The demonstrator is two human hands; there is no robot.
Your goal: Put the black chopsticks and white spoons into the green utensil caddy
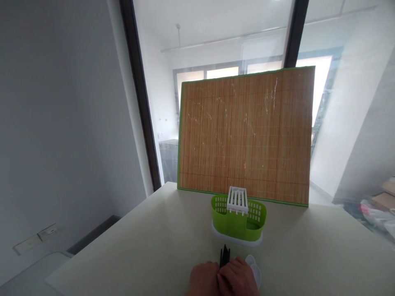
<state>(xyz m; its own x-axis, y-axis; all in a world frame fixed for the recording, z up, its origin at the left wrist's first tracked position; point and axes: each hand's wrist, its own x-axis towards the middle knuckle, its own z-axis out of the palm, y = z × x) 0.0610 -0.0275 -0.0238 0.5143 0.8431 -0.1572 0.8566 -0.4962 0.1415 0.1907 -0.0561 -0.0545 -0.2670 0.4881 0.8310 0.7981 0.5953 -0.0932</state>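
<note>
Left hand and right hand, fingers curled closed, meet around slim black utensils toward the white table's near edge, beside white spoons; keeping tips together steadies the bundle.

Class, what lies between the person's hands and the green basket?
In the head view: dark sticks jutting forward, white rounded pieces towards the right, and pale tabletop.

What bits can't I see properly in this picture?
Hidden in the head view:
Lower ends of the slim black pieces: by left hand and right hand.
Part of the white rounded pieces: by the right hand.
Left floor of the green plastic basket: by its front wall.
Cut off by the bottom edge: both wrists.
</note>
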